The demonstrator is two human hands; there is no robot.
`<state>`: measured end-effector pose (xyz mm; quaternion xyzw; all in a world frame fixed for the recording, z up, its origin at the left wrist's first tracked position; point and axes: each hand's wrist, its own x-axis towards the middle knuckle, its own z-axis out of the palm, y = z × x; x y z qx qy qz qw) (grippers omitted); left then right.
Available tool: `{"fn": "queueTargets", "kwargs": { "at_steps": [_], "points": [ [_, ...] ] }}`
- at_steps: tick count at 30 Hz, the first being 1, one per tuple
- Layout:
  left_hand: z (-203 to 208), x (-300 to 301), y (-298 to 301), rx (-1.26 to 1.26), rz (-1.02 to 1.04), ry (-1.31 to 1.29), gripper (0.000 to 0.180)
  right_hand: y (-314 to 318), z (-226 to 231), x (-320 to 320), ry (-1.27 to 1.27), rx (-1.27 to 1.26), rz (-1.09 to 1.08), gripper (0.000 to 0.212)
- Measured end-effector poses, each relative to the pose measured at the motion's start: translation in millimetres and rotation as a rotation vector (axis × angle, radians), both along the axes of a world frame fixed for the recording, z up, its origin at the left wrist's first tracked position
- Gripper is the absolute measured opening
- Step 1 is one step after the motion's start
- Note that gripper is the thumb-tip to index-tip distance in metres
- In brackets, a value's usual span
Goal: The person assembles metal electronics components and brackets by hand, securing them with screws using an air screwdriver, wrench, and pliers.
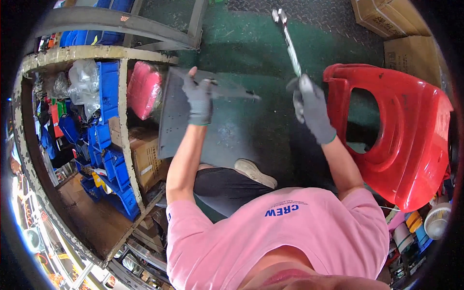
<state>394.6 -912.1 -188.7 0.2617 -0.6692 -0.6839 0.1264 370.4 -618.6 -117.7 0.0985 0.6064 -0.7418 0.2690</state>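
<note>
My right hand (311, 104), in a grey glove, is closed around the lower end of a long shiny metal wrench (291, 48). Its forked end points up and away from me. Further left, my left hand (198, 99) is gloved too, with one bare fingertip sticking up. From its thumb side a thin grey piece (234, 91) reaches to the right, smeared by motion; its kind is not clear. Below that hand lies a flat dark grey panel (176, 128), next to the shelf.
On the left stands a worn metal shelf (126, 145) with blue bins (108, 77), a pink wrapped bundle (144, 89) and a cardboard box (147, 162). A red plastic stool (411, 130) lies tipped close to my right arm. Cartons (411, 55) stand at the far right.
</note>
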Motion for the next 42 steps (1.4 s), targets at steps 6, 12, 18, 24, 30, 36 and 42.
{"fn": "queueTargets", "kwargs": {
  "at_steps": [6,12,18,24,30,36,42],
  "points": [
    [-83,0,50,-0.973,-0.064,-0.021,0.063,9,-70,-44,0.474,0.142,-0.057,0.041],
    [-99,14,60,-0.406,0.002,-0.027,0.067,71,-165,-18,0.062,0.405,0.003,0.040],
    [-92,-29,44,0.370,0.376,-0.304,0.029,81,-185,-10,0.189,0.567,0.023,0.040],
    [-100,-75,35,0.241,0.477,-0.083,0.013,18,-209,10,0.329,0.371,0.388,0.040],
    [-87,-66,47,-0.220,0.383,-0.202,0.014,-8,-238,18,0.241,0.378,0.417,0.045],
    [-82,-63,32,-0.152,0.298,-0.250,0.015,-10,-257,16,0.285,0.461,0.541,0.047],
    [-89,-62,28,-0.257,0.280,-0.266,0.012,-15,-207,0,0.256,0.329,0.400,0.042]
  ]
}}
